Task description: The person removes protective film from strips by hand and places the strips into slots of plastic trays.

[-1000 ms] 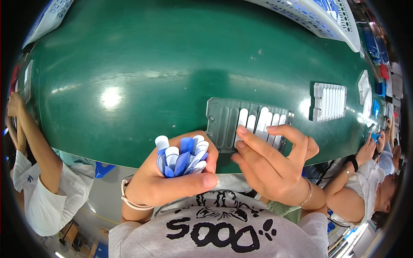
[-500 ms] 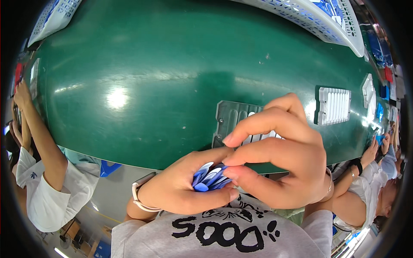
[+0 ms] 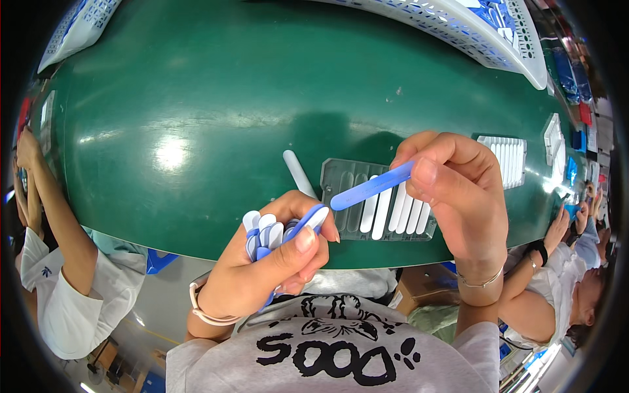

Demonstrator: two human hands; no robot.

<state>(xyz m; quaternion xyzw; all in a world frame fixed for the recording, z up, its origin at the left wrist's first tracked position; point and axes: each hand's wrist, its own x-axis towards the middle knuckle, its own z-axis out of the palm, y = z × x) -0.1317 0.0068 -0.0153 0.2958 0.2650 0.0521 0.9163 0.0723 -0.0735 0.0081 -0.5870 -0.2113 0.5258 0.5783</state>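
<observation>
My left hand point(image 3: 278, 262) is closed around a bunch of small flat nail files point(image 3: 267, 229), blue on one side and white on the other, with rounded ends fanning out. Its thumb presses on one that points toward the right. Between thumb and fingers, my right hand point(image 3: 462, 190) pinches a single nail file point(image 3: 367, 188), blue face showing, held above a clear grooved tray point(image 3: 333, 169). Several white-faced files point(image 3: 398, 208) lie in the tray's grooves, partly behind my right hand; grooves at its left are bare. A loose white nail file point(image 3: 299, 171) rests on the table left of the tray.
On the green table point(image 3: 196, 98), a white perforated basket point(image 3: 452, 29) of blue and white pieces stands far right, another basket point(image 3: 78, 36) far left. A second filled tray point(image 3: 508, 157) lies to the right. People sit at both sides, one bare arm point(image 3: 59, 203) at left.
My right hand has moved up and right, away from the bunch, and now holds one nail file. My left hand has turned, fanning its bunch. A loose white file now shows on the table.
</observation>
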